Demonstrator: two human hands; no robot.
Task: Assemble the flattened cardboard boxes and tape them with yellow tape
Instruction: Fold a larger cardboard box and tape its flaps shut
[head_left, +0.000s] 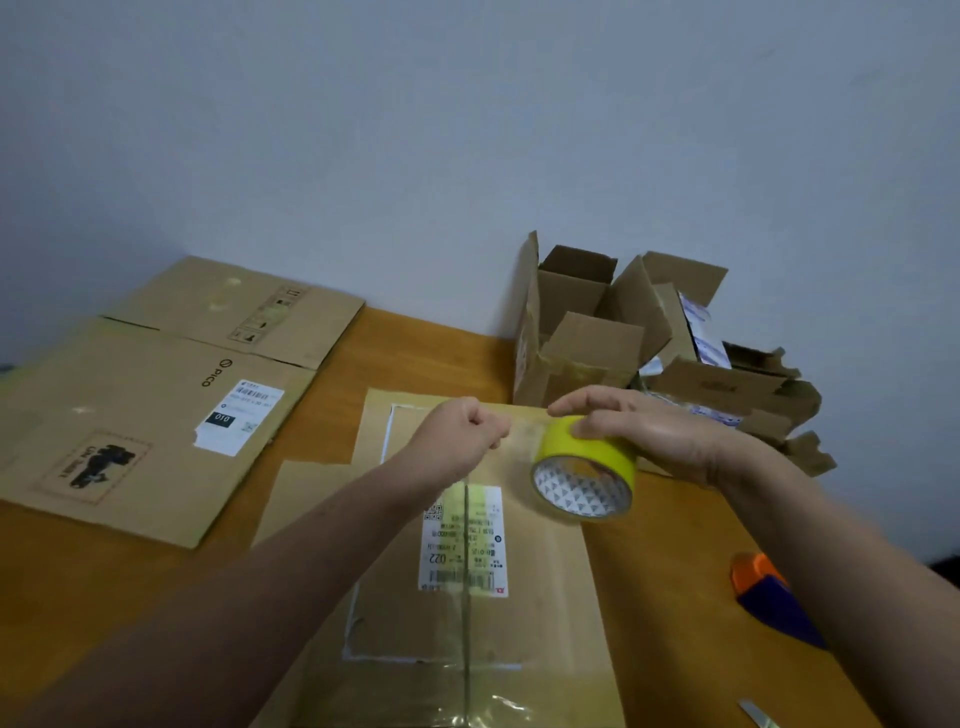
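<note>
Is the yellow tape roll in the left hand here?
No, the right hand grips the yellow tape roll, while the left hand is curled beside it.

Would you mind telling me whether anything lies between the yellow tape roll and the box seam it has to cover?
Nothing visible does. The right hand holds the yellow tape roll just above the box, whose centre seam carries only a flat shipping label; the left hand hovers at its far end.
</note>
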